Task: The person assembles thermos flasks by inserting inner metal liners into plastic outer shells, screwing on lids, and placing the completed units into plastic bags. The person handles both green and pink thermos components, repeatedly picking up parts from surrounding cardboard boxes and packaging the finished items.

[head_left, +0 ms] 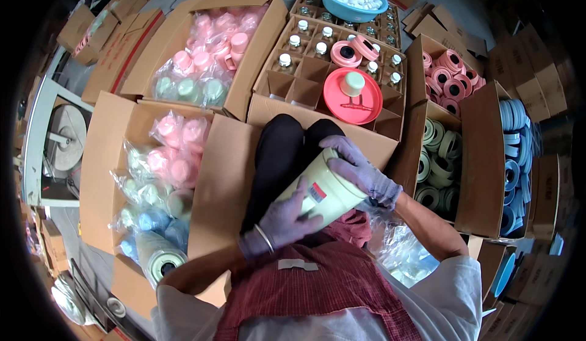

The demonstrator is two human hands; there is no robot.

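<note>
A pale green cylindrical container (pixel 336 185), like a thermos jug body, lies tilted across my lap with a small red-and-white label on its side. My left hand (pixel 284 222), in a thin purple-grey glove, holds it low on the label side, thumb pointing up. My gloved right hand (pixel 363 173) grips the raised end, its fingers over the rim. Ahead of my knees, a red round tray (pixel 336 109) carries a pale green cup (pixel 352 84) and a small red piece. Pink ring-shaped parts (pixel 346 54) sit just behind the tray.
A divided carton (pixel 293 84) holds several white-capped glass bottles, with a blue basin (pixel 329 8) of white caps behind. Cartons of bagged pink, green and blue jugs (pixel 177 152) stand left. On the right, cartons hold pink rings (pixel 455 89), green rings (pixel 432 133) and blue rings (pixel 513 173).
</note>
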